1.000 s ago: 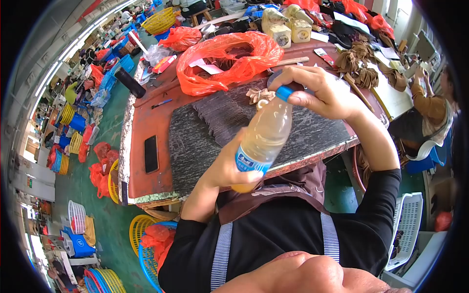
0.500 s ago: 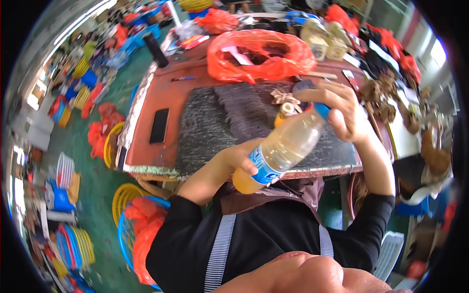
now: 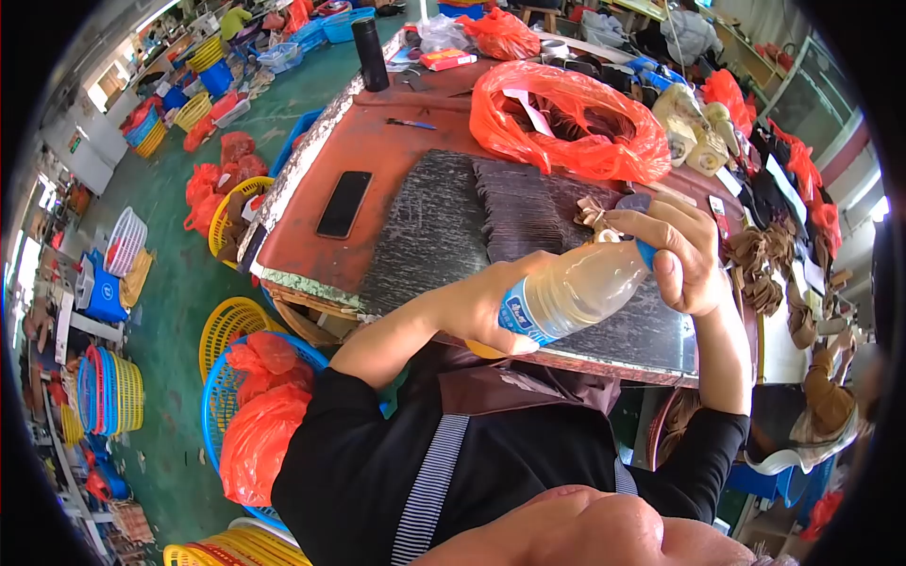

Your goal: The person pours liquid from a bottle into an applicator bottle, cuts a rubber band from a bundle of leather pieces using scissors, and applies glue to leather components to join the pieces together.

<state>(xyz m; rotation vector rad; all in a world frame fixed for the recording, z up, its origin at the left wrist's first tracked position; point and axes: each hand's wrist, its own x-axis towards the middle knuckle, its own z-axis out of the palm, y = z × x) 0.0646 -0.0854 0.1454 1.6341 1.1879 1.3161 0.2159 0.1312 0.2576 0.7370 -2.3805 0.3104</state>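
Observation:
A clear plastic bottle with a blue label and a pale yellowish drink lies tilted in front of my chest, its neck up to the right. My left hand wraps round its lower body. At the neck, the fingers of my right hand close on the blue cap; whether the cap is loose cannot be made out. Behind the bottle, a row of dark brown strips rests on a dark streaked slab. A small beige ruffled piece sits close to my right fingers.
On the red tabletop are a black phone, a pen, a black tumbler and an open red plastic bag. Baskets with red bags stand on the floor at left. Another person's arm shows at right.
The view has swung, so the table sits further right and lower. The bottle is tipped nearer to level. Both hands remain on it, left on the body, right at the cap.

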